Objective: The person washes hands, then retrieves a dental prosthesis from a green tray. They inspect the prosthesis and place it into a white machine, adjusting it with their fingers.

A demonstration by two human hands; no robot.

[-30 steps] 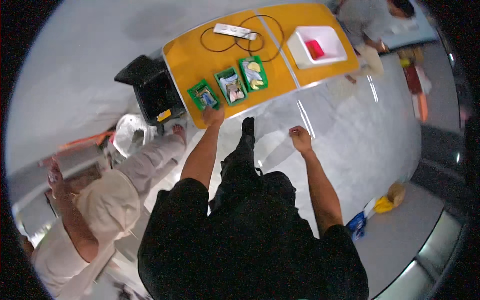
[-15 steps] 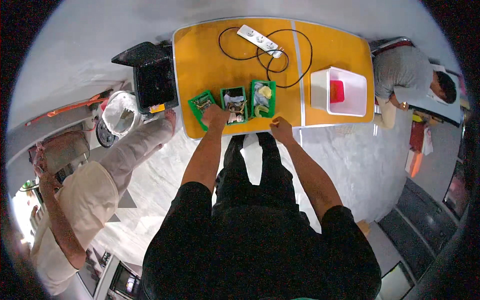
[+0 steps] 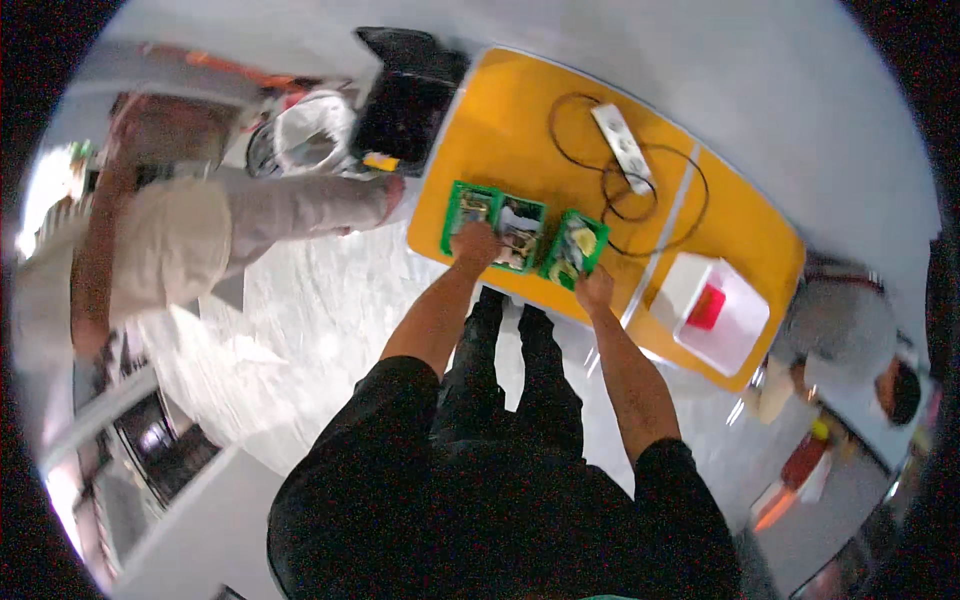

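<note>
Three small green baskets stand along the near edge of the orange-topped table (image 3: 500, 120). My left hand (image 3: 475, 243) is closed on the near end of the left basket (image 3: 462, 200), which sits against the middle basket (image 3: 541, 222). Both hold small mixed items, too blurred to name. The right basket (image 3: 603, 232) stands apart, at a slant, with a pale yellow piece and greyish items in it. At its near right corner, my right hand (image 3: 595, 288) has its fingers closed on the rim; the fingertips are partly hidden.
A white power strip (image 3: 622, 148) with a looped black cable lies behind the baskets. To the right sits a white tub (image 3: 735, 325) containing a red container (image 3: 707, 307). A black bin (image 3: 408, 120) adjoins the table's left end. One person (image 3: 180, 230) is at left, another (image 3: 840, 320) at right.
The view has turned, swinging the table clockwise. The left basket has come up against the middle one under my left hand. My right hand has moved onto the right basket's corner.
</note>
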